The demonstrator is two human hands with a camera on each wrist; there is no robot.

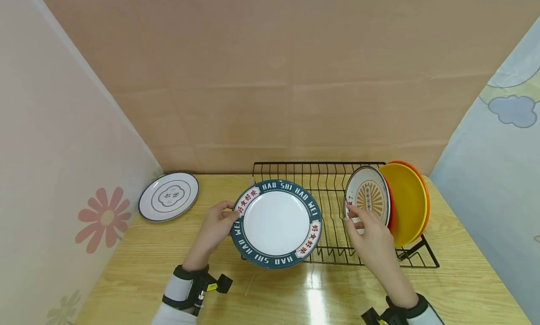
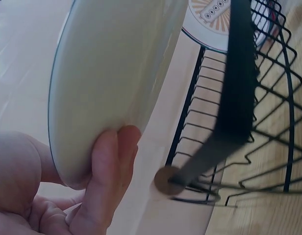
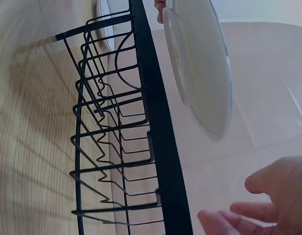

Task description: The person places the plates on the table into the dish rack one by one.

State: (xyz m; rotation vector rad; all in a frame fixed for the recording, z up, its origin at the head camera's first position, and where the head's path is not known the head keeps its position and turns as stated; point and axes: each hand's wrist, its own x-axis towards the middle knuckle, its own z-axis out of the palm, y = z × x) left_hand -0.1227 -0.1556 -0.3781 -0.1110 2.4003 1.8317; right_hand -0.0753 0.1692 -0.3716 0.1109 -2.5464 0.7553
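My left hand [image 1: 217,226] holds a white plate with a dark teal lettered rim [image 1: 276,263] by its left edge, face up toward the head camera. In the left wrist view, the fingers [image 2: 106,161] lie against the plate's pale underside [image 2: 112,83]. The plate hangs over the left part of a black wire dish rack [image 1: 331,207]. My right hand [image 1: 373,238] is in front of a white plate with a gold sunburst [image 1: 364,177] that stands in the rack. Seen from the right wrist, that hand [image 3: 276,205] has nothing between its loosely bent fingers.
Behind the sunburst plate in the rack stand a red plate [image 1: 392,205], a yellow plate [image 1: 407,203] and an orange plate [image 1: 427,198]. At the left, a white plate with dark line decoration [image 1: 168,197] lies near the wall on the wooden table [image 1: 139,278].
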